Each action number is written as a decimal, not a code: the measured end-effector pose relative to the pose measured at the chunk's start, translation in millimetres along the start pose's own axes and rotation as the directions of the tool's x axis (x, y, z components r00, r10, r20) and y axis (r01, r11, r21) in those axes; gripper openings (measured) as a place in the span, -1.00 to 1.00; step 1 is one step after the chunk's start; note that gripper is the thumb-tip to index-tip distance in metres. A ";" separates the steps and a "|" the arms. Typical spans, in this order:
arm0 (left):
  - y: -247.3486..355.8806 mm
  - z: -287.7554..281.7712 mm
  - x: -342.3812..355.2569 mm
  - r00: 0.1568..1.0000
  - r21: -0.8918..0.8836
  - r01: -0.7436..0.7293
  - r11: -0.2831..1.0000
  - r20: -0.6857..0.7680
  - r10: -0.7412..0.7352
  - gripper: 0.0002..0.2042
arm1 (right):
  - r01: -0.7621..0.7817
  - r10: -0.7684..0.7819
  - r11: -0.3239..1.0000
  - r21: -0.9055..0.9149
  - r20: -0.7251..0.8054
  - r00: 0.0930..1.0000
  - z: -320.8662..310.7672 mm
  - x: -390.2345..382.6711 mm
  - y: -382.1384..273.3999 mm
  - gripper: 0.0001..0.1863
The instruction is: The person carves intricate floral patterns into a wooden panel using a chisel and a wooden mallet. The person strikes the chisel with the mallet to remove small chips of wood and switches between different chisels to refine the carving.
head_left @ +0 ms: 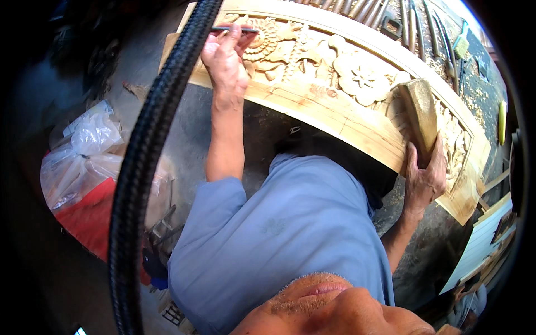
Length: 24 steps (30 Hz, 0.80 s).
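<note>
A pale carved wooden panel with flowers and leaves in relief spans the upper right, a plain board strip along its near edge. My left hand is at the panel's left part, fingers closed on a thin dark rod-shaped tool lying across the sunflower carving; its tip is hard to make out. My right hand grips the lower end of a worn wooden mallet, which is over the right part of the carving.
Carving tools, a brush and shavings lie beyond the panel. A black braided hose crosses the left side. Clear plastic bags on red material sit at left. White boards stand at lower right.
</note>
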<state>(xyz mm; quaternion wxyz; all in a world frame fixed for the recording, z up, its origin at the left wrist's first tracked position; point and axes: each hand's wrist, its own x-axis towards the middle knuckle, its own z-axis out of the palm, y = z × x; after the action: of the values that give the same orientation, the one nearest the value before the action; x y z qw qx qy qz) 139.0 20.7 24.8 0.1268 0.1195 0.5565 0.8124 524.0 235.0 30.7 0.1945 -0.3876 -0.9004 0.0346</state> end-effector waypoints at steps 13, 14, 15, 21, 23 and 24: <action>-37.2 110.8 -12.4 0.970 0.117 -0.194 0.974 0.174 0.172 -0.88 | -0.136 0.180 0.024 0.990 0.130 0.975 -15.1 25.9 40.1 -0.28; -45.7 109.8 -6.6 0.963 0.177 -0.235 0.956 0.175 0.204 -0.87 | -0.106 0.125 -0.002 0.994 0.106 0.987 -18.5 33.8 34.3 -0.19; -50.2 112.0 -4.3 0.961 0.209 -0.248 0.946 0.174 0.213 -0.87 | -0.079 0.072 -0.028 0.996 0.081 0.994 -23.3 42.0 27.5 -0.10; -64.2 109.0 4.2 0.953 0.510 -0.302 0.805 0.136 0.271 -0.88 | -0.216 0.070 0.048 0.975 0.212 0.975 -20.7 64.1 6.7 -0.15; -66.1 105.4 1.9 0.958 0.519 -0.286 0.806 0.122 0.261 -0.88 | -0.213 0.041 0.101 0.972 0.210 0.977 -25.7 75.0 -3.5 -0.24; -66.5 106.1 1.9 0.960 0.519 -0.278 0.809 0.123 0.252 -0.88 | -0.224 0.044 0.161 0.961 0.220 0.974 -33.7 81.2 -10.0 -0.30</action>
<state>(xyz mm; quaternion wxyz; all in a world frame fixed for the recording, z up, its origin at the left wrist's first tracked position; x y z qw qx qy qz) 177.6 137.2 0.1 -0.0123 0.2457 0.7338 0.6333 479.2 282.9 90.2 0.3301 -0.2465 -0.6401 0.6485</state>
